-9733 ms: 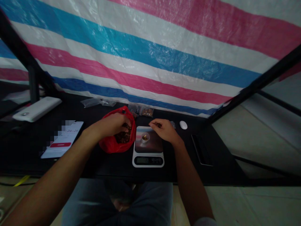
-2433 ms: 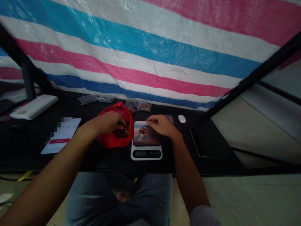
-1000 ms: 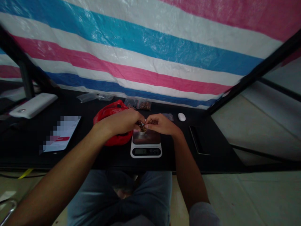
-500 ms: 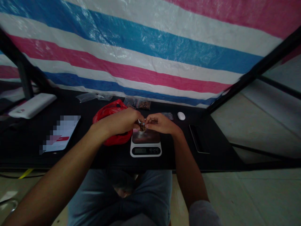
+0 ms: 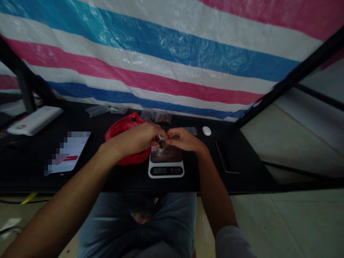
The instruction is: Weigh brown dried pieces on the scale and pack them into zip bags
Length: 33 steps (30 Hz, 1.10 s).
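A white digital kitchen scale [image 5: 166,168] sits on the black table [image 5: 118,179] in front of me. A small white cup [image 5: 161,147] with brown bits in it stands on the scale's platform. My left hand [image 5: 138,138] and my right hand [image 5: 182,139] meet just above the cup, both with fingers pinched together. Brown bits show between the fingertips. A red plastic bag [image 5: 122,127] holding more of the brown material lies left of the scale, partly hidden behind my left hand.
A phone with a lit screen [image 5: 68,152] lies at the left, and a white power bank [image 5: 33,120] lies further left. Small clear bags [image 5: 161,117] lie by the striped tarp [image 5: 172,61]. A white oval object [image 5: 206,130] and a dark phone [image 5: 225,161] lie to the right.
My left hand left the red bag and moved right to the cup on the scale, meeting my right hand above it. In the last half second both hands barely shift.
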Motion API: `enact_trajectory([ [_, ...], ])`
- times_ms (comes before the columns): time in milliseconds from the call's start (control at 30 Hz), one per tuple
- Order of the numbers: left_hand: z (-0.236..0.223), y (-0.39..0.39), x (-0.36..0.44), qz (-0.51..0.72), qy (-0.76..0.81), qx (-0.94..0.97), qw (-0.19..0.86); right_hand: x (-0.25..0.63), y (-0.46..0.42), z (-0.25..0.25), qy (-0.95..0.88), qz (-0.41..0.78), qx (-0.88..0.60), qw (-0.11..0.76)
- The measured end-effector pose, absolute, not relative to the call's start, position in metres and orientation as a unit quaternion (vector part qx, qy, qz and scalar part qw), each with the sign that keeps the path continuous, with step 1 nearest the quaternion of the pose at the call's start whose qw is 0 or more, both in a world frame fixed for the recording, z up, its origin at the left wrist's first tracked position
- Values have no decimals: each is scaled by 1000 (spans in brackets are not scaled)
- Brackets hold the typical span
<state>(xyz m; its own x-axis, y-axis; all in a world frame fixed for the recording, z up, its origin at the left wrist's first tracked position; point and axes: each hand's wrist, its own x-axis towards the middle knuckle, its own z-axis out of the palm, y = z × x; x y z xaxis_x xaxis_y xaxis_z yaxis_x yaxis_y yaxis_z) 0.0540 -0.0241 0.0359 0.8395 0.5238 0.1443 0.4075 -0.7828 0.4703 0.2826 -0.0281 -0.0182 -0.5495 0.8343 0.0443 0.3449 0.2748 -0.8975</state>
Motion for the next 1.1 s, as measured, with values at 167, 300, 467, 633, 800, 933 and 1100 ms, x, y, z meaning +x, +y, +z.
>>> enact_trajectory([
  [167, 35, -27, 56, 140, 247, 935, 213, 281, -27, -21, -747, 454, -398, 278],
  [300, 32, -30, 59, 133, 252, 933, 220, 280, -27, -21, -760, 435, -401, 270],
  [467, 32, -30, 54, 152, 247, 932, 217, 281, -27, -19, -763, 422, -400, 281],
  [633, 31, -19, 39, 160, 279, 930, 180, 282, -28, -18, -761, 431, -393, 283],
  [800, 18, -7, 25, 86, 357, 916, 160, 282, -28, -18, -760, 436, -395, 275],
  [933, 4, -2, 18, 48, 384, 906, 171, 282, -28, -19, -760, 434, -397, 277],
  [1100, -4, -3, 20, 47, 397, 903, 156, 281, -28, -20, -758, 431, -399, 284],
])
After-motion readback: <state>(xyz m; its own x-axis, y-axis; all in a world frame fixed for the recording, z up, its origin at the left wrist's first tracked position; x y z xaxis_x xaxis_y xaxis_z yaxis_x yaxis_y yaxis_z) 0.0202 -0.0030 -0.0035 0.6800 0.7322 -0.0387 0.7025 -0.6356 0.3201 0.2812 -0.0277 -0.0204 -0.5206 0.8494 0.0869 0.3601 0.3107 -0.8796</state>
